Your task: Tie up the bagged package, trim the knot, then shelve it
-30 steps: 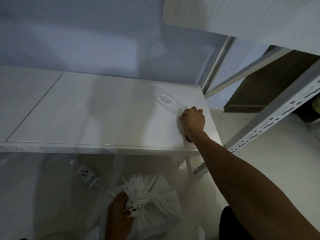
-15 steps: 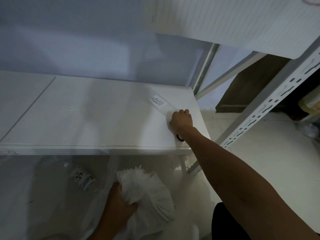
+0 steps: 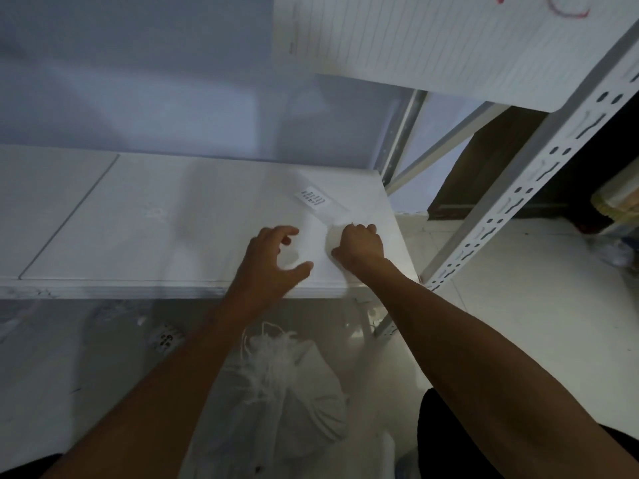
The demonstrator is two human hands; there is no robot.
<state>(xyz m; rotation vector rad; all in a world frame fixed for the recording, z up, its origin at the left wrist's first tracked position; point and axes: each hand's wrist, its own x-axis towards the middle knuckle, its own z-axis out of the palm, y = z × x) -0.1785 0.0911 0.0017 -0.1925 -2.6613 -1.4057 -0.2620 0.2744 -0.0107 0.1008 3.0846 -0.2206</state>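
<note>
White shelf [image 3: 138,219] bears flat labelled package [image 3: 320,216]; tied sack [image 3: 294,392] on floor [image 3: 69,375] below.

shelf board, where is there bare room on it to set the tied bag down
The white shelf board lies bare from its left seam across to the left hand. The right end is crowded: the clear labelled plastic bag, the right hand gripping it. The tied white sack sits below the shelf.

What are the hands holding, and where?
The right hand grips the near end of a clear labelled bag on the shelf. The left hand holds nothing.
</note>
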